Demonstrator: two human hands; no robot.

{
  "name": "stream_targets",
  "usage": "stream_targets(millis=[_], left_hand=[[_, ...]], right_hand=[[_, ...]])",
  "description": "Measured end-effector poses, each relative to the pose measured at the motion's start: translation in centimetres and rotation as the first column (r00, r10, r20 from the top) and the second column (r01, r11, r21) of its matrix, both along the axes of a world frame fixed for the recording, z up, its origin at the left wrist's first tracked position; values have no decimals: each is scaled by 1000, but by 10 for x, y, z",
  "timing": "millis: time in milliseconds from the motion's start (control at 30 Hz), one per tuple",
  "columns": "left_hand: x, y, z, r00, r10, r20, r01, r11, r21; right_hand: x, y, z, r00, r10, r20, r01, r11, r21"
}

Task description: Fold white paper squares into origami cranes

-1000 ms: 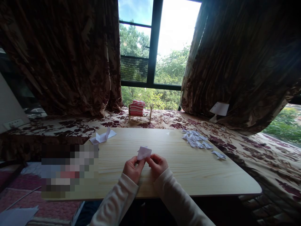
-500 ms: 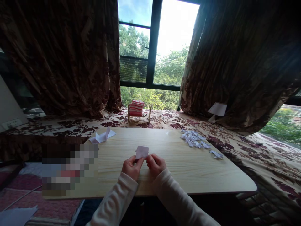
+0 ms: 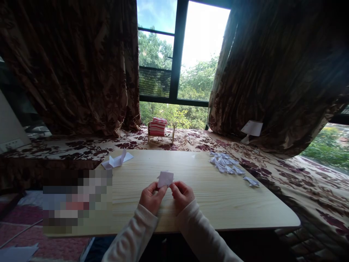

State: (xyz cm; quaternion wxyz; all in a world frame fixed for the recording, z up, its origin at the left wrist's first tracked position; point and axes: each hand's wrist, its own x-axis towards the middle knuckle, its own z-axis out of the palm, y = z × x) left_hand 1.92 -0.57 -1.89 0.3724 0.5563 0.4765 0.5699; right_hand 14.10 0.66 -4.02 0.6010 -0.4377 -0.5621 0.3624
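A small folded piece of white paper [image 3: 165, 179] is held up over the middle of the wooden table [image 3: 141, 214]. My left hand [image 3: 152, 197] pinches its lower left part between thumb and fingers. At the lower right edge, the closed thumb and fingers of my right hand [image 3: 182, 195] grip the paper too. Small points of paper stick out behind the square front face. The fingers hide the bottom of the piece.
Several folded paper pieces [image 3: 225, 162] are heaped at the table's back right, with a smaller cluster [image 3: 251, 181] nearby. Creased paper sheets [image 3: 117, 160] stand at the back left. Beyond are a small rack of pink-striped cloths [image 3: 158, 126] and a white lamp [image 3: 252, 128].
My right hand's fingers have shifted slightly against the paper's lower right edge. The view has tilted a little. Both hands still hold the folded paper.
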Motion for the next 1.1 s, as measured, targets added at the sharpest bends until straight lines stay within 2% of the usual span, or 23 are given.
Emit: stream_targets(millis=[167, 300, 467, 533, 733, 1000, 1100], left_hand=[[3, 1, -4, 1000, -9, -25, 10, 1000, 22], [3, -1, -2, 998, -37, -52, 39, 999, 30], [2, -3, 3, 997, -59, -45, 60, 998, 26], [1, -1, 1, 999, -42, -17, 42, 999, 21], [-1, 4, -7, 984, 104, 145, -109, 994, 27], [5, -2, 3, 973, 28, 231, -30, 1000, 3], [5, -5, 8, 967, 8, 254, -3, 1000, -19]], right_hand=[[1, 1, -3, 999, 44, 21, -44, 999, 16], [2, 1, -5, 996, 72, 53, -75, 996, 45], [2, 3, -8, 997, 24, 70, -30, 996, 80], [3, 5, -8, 997, -12, 71, 5, 995, 104], [15, 0, -2, 986, -108, 127, 79, 974, 212], [14, -8, 3, 979, 12, 202, -56, 975, 214], [14, -7, 1, 981, 1, 193, -40, 979, 198]])
